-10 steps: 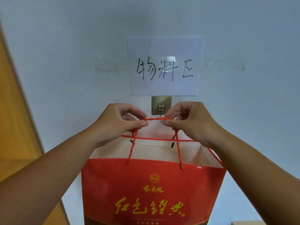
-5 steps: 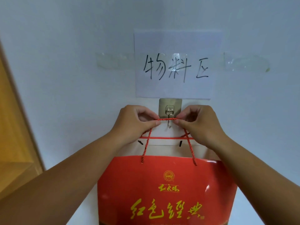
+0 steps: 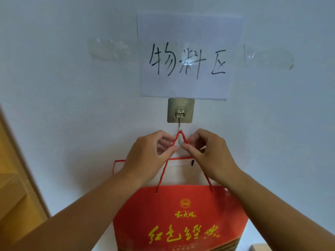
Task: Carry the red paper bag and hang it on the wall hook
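Note:
A red paper bag (image 3: 179,220) with yellow characters hangs against the white wall below a metal wall hook (image 3: 180,113) on a square adhesive plate. Its red twisted rope handle (image 3: 179,137) forms a peak on the tip of the hook. My left hand (image 3: 150,156) pinches the left strand of the handle just below the peak. My right hand (image 3: 208,153) pinches the right strand at the same height. Both hands sit in front of the bag's open top and hide part of its rim.
A white paper sign (image 3: 188,57) with handwritten black characters is taped to the wall right above the hook. A wooden door frame (image 3: 16,178) runs along the left edge. A small box corner (image 3: 261,248) shows at the bottom right.
The handle went from a level line held across the hook to a peak hanging on its tip. Both hands and the bag moved down.

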A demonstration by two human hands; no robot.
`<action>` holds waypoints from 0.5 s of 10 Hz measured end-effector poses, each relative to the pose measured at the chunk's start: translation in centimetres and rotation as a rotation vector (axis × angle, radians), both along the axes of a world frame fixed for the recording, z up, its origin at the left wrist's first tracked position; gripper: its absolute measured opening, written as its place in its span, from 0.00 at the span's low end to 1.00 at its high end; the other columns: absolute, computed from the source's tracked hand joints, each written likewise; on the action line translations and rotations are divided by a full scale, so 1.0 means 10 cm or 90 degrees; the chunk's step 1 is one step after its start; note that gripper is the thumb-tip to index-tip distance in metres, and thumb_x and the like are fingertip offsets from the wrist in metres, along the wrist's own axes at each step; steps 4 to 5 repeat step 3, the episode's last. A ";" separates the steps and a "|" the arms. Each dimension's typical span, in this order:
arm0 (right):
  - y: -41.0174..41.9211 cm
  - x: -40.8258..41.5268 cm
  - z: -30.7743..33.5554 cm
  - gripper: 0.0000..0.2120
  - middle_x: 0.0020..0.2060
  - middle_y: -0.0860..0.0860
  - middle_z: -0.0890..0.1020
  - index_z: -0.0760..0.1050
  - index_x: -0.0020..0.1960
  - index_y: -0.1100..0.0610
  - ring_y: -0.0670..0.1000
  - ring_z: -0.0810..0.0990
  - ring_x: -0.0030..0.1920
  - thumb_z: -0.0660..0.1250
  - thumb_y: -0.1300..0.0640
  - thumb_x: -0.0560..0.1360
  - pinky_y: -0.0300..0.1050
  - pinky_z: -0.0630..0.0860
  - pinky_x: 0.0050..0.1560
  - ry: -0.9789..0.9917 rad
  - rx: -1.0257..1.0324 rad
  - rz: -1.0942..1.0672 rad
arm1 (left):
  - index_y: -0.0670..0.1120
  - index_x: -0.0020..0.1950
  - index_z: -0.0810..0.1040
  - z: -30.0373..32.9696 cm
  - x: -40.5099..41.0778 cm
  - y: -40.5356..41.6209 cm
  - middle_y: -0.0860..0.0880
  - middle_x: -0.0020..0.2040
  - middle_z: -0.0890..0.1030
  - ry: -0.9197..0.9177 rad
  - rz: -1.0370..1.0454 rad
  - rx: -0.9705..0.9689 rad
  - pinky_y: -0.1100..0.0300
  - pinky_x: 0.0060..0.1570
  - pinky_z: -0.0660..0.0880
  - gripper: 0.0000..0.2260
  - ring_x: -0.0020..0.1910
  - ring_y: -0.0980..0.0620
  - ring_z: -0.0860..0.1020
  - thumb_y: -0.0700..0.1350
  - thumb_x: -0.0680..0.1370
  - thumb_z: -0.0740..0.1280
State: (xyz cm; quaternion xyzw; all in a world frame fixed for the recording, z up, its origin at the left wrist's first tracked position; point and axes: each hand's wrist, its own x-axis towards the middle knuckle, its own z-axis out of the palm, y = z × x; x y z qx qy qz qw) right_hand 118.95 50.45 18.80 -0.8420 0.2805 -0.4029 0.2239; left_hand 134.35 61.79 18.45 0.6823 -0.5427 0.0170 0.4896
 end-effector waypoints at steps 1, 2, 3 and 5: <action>0.07 -0.11 -0.01 0.06 0.40 0.45 0.85 0.81 0.47 0.50 0.44 0.83 0.43 0.73 0.49 0.78 0.47 0.82 0.48 0.004 -0.011 0.041 | 0.53 0.57 0.83 -0.04 -0.09 0.12 0.56 0.48 0.87 -0.049 0.048 0.039 0.54 0.49 0.84 0.11 0.45 0.59 0.84 0.57 0.78 0.70; 0.27 -0.40 0.06 0.10 0.51 0.43 0.84 0.80 0.57 0.49 0.43 0.82 0.54 0.69 0.45 0.80 0.47 0.81 0.60 0.024 -0.035 0.051 | 0.55 0.59 0.82 -0.06 -0.23 0.41 0.57 0.53 0.86 -0.125 0.134 0.068 0.57 0.48 0.84 0.15 0.47 0.58 0.83 0.61 0.80 0.63; 0.58 -0.90 0.46 0.08 0.54 0.44 0.85 0.81 0.57 0.49 0.44 0.83 0.57 0.69 0.48 0.80 0.50 0.80 0.65 -0.114 -0.055 0.050 | 0.55 0.60 0.81 -0.09 -0.37 0.72 0.56 0.55 0.85 -0.164 0.192 0.069 0.64 0.46 0.79 0.15 0.48 0.58 0.81 0.61 0.81 0.62; 0.58 -0.90 0.46 0.08 0.54 0.44 0.85 0.81 0.57 0.49 0.44 0.83 0.57 0.69 0.48 0.80 0.50 0.80 0.65 -0.114 -0.055 0.050 | 0.55 0.60 0.81 -0.09 -0.37 0.72 0.56 0.55 0.85 -0.164 0.192 0.069 0.64 0.46 0.79 0.15 0.48 0.58 0.81 0.61 0.81 0.62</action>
